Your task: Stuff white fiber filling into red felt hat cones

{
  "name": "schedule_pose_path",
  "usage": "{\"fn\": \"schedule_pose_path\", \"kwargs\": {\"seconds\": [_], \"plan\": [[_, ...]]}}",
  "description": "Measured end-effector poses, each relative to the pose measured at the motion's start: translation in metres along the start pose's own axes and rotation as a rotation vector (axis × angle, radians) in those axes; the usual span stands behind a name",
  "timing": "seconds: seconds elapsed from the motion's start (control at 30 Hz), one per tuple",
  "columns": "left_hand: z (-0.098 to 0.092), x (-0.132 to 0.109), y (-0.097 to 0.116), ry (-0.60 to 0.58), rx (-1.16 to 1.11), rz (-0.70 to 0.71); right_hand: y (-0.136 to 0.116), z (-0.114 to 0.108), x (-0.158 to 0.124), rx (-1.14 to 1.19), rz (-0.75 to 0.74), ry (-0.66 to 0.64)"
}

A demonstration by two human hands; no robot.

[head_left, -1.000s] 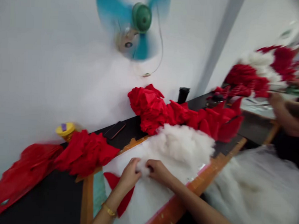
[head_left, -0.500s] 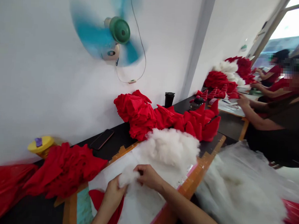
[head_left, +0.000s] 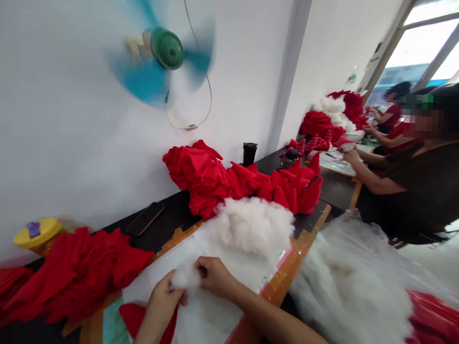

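Note:
A tuft of white stuffing (head_left: 186, 276) is held between my two hands, over a white work sheet (head_left: 202, 319). My left hand (head_left: 165, 292) is closed around its left side. From the right, my right hand (head_left: 213, 276) pinches the tuft's edge with bent fingers. Partly hidden under my left forearm lies a red fabric piece (head_left: 131, 316). Just beyond my hands rests a large heap of white stuffing (head_left: 253, 225).
Piled red fabric pieces (head_left: 202, 175) lie behind the heap, with more red fabric (head_left: 81, 272) at left. A phone (head_left: 145, 219), a black cup (head_left: 249, 153) and a yellow container (head_left: 37, 234) stand along the wall. A bag of stuffing (head_left: 354, 296) is at right. A wall fan (head_left: 166, 48) spins; co-workers (head_left: 437, 167) sit at right.
The view has turned slightly right, so everything sits further left. My hands stay on the tuft, which looks a little more bunched together.

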State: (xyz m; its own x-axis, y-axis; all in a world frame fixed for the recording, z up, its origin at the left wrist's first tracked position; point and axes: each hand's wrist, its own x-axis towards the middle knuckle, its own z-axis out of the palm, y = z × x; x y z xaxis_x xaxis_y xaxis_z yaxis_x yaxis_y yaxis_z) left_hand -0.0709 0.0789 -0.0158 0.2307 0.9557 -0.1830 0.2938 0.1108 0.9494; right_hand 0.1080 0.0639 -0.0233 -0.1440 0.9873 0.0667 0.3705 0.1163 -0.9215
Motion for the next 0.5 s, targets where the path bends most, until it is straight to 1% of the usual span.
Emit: {"fn": "schedule_pose_path", "kwargs": {"seconds": [0.13,0.17,0.2,0.27,0.3,0.33,0.37,0.43,0.5], "plan": [[-0.017,0.002,-0.003,0.086,0.221,0.016,0.003,-0.018,0.0,-0.029,0.005,0.011],[-0.018,0.001,-0.002,0.107,0.271,0.021,0.001,-0.023,-0.001,-0.031,-0.001,-0.011],[-0.018,0.0,0.0,0.126,0.314,0.03,-0.003,-0.027,-0.003,-0.017,-0.006,-0.057],[-0.011,-0.005,0.006,0.139,0.369,0.068,-0.01,-0.03,-0.007,0.036,0.008,-0.176],[-0.005,-0.008,0.01,0.139,0.38,0.095,-0.014,-0.028,-0.008,0.063,0.026,-0.211],[0.002,-0.012,0.013,0.119,0.376,0.127,-0.015,-0.026,-0.009,0.081,0.049,-0.217],[0.009,-0.014,0.015,0.118,0.364,0.146,-0.015,-0.022,-0.01,0.087,0.071,-0.19],[0.016,-0.017,0.016,0.097,0.33,0.171,-0.009,-0.016,-0.01,0.075,0.095,-0.087],[0.013,-0.016,0.011,0.105,0.341,0.128,0.002,-0.015,-0.007,0.075,0.114,-0.029]]}}
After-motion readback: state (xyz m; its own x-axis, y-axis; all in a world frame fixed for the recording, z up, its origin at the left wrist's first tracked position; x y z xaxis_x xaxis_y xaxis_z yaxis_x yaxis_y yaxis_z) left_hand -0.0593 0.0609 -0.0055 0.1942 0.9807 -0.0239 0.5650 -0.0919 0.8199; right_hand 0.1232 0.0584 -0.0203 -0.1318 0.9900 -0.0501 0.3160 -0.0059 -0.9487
